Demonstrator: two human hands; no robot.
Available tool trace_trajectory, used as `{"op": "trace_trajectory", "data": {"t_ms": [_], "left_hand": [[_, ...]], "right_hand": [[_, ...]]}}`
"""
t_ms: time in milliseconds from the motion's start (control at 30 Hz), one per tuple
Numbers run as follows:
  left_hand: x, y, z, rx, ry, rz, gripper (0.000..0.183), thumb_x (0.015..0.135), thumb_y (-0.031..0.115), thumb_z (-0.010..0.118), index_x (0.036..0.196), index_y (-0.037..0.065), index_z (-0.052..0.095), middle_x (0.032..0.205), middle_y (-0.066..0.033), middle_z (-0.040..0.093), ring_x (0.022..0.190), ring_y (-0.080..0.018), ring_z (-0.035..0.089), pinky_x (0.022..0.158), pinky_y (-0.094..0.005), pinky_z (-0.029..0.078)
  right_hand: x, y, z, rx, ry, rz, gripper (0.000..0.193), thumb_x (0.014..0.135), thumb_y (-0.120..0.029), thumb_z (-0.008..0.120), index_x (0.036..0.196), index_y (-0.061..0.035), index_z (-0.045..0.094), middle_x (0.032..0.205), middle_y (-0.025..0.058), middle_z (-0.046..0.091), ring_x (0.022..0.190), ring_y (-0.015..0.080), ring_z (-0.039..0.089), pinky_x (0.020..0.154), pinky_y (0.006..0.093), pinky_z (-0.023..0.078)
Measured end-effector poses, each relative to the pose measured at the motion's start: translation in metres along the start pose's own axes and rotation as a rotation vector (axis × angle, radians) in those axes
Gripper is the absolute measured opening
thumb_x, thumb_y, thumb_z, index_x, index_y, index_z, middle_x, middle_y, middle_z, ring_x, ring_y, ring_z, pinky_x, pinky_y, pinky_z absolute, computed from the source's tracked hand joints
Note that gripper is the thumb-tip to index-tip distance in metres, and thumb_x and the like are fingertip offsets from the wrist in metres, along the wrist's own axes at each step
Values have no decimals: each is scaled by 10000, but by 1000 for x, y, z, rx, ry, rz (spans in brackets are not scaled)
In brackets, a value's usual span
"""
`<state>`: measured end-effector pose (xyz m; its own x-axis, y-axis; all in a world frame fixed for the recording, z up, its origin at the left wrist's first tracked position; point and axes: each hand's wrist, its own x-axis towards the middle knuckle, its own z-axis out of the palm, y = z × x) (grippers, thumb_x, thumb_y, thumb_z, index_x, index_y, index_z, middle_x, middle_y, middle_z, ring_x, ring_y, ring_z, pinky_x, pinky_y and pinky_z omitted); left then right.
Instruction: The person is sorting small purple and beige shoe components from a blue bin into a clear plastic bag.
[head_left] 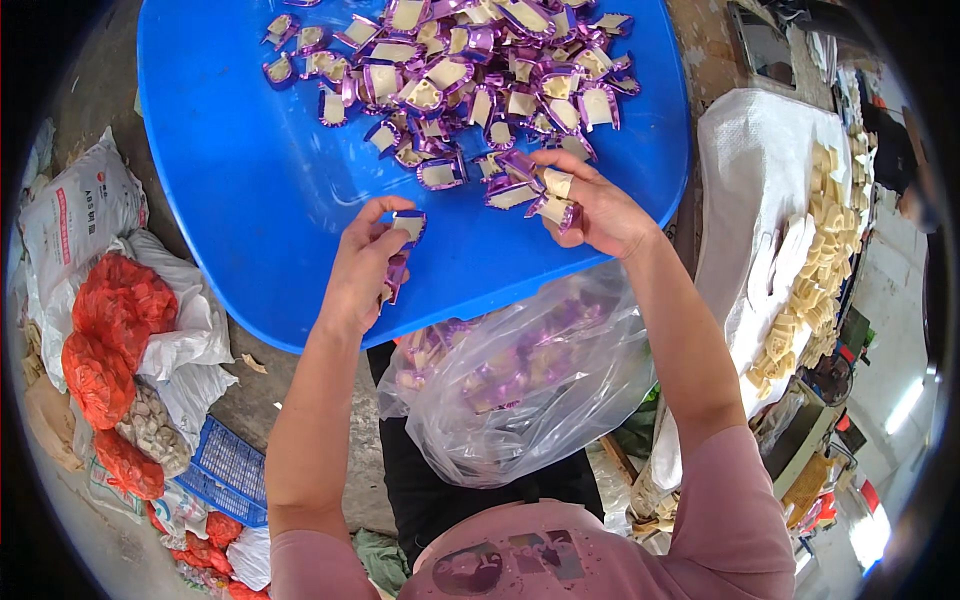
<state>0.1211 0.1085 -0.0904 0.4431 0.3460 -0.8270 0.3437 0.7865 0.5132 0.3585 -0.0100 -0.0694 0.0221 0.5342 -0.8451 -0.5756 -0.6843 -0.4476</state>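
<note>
A large blue tray spreads out before me, with a heap of shiny purple and cream plastic pieces toward its far side. Over its near left part, my left hand is closed on purple plastic pieces, pinched between thumb and fingers. My right hand grips several of the same pieces at the near right edge of the heap. A clear plastic bag holding more purple pieces rests on my lap, partly under the tray's near rim.
Red bags, a white printed sack and a blue crate lie on the floor to the left. At the right, many cream plastic pieces lie beside a white woven sack, with a white glove on it.
</note>
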Motion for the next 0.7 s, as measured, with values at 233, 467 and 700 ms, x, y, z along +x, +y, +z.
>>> {"op": "trace_trajectory", "data": {"t_ms": [233,467,700], "left_hand": [[-12,2,16,60,-251,90,238,874,48,509,1097,112,559,814,1,515,647,-49,440,482,-194,352],[-11,-5,37,479,-224,351,415,850,80,583,1255,123,504,961,-66,648,826,-176,609,763,-313,477],[-7,-14,48,572,-217,560,532,822,120,632,1318,135,440,931,-137,660,780,-312,651,679,-378,505]], "right_hand": [[-15,11,6,259,-204,-90,306,927,-209,533,1230,-188,491,745,27,541,529,102,458,381,229,279],[-31,12,33,56,-93,-166,235,925,-146,504,1156,-177,529,780,2,568,563,50,484,387,202,322],[-48,10,46,-486,-95,-130,270,901,-58,442,1135,-145,545,777,11,562,559,54,505,409,200,380]]}}
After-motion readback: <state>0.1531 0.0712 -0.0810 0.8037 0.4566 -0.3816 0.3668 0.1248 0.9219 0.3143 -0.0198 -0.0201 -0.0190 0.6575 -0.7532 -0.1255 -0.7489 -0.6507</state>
